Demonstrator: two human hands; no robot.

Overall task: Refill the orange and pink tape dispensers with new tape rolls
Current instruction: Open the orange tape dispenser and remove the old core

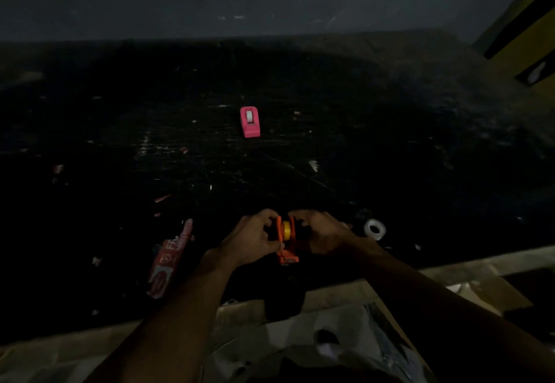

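The orange tape dispenser (287,243) is near the front edge of the dark table, with a yellowish tape roll (286,229) in its cradle. My left hand (254,240) grips the dispenser's left side, fingers curled over its top. My right hand (319,232) grips its right side. The pink tape dispenser (249,121) stands alone farther back at the table's middle, a pale roll showing in its slot. A loose clear tape roll (374,229) lies on the table just right of my right hand.
A red and white printed wrapper (169,259) lies left of my hands. Small scraps dot the dark, scratched table (300,172). A cardboard box (345,307) with plastic wrap in it sits below the front edge. The scene is very dim.
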